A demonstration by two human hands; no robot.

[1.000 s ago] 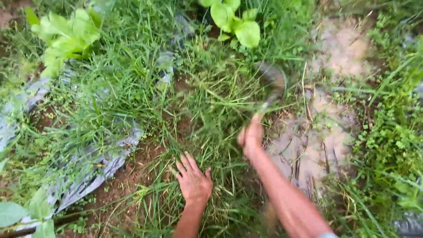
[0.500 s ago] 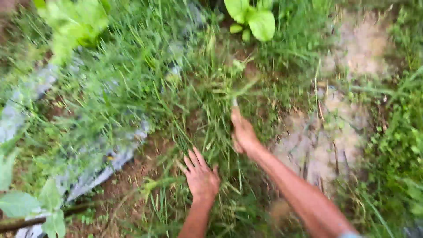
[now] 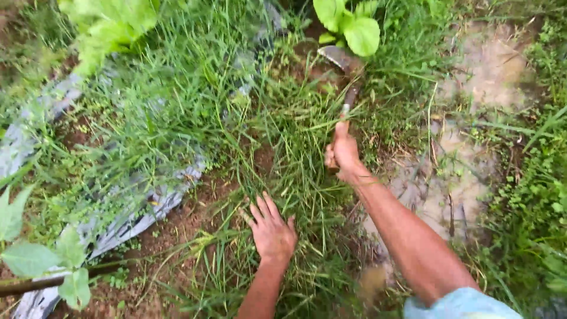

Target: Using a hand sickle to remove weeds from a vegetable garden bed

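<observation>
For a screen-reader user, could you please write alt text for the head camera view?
The person's right hand grips a short curved-blade hand tool stretched into tall grass, while the left hand presses flat on the grass beside reddish soil. Leafy green plants, grey plastic sheeting and a muddy patch surround them.

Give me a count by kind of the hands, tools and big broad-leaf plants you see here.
Hands: 2, left hand pressed on grass, right hand gripping the tool
Sickle: 1
Broad-leaf plants: 3, top left, top middle, bottom left
Total: 6
</observation>
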